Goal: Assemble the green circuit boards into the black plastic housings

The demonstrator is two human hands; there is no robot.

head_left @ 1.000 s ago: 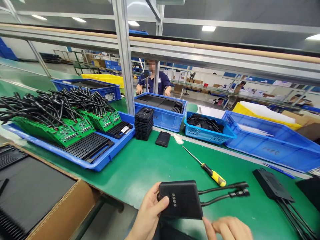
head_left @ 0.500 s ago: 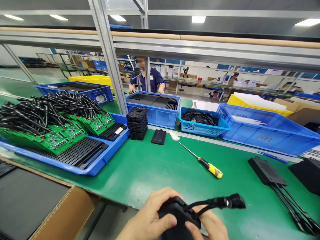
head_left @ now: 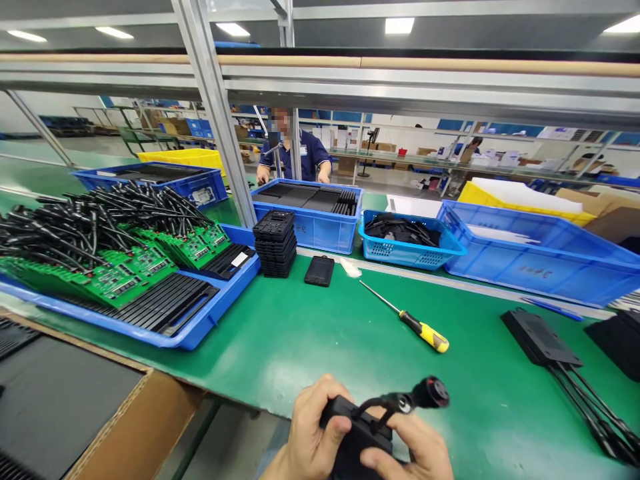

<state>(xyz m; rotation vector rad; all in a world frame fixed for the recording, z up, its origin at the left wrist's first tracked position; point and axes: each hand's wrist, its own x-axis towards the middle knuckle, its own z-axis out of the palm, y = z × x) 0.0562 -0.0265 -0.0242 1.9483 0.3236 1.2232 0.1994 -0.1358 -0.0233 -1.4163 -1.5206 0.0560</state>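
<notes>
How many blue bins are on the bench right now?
5: a shallow tray of green boards at left, one bin behind it, one mid-bench, a small perforated basket, and a large bin at right. More may be hidden.

Both hands grip a black cabled module at the near edge of the green bench.

The left hand (head_left: 305,440) and right hand (head_left: 417,450) clasp the black module (head_left: 357,433) from either side, thumbs pressed on its top; its cable connector (head_left: 430,392) sticks up and to the right above the fingers. On the bench (head_left: 310,333) a yellow-handled screwdriver (head_left: 410,322) lies well beyond the hands, near a small black case (head_left: 319,271) and a stack of black covers (head_left: 275,243). A blue tray (head_left: 200,327) at left carries green circuit boards (head_left: 125,273) with black cables (head_left: 85,217). Blue bins (head_left: 530,267) line the far side, and a finished module (head_left: 540,339) with leads lies at right. A person in a dark shirt (head_left: 303,157) stands behind the far bin.
</notes>
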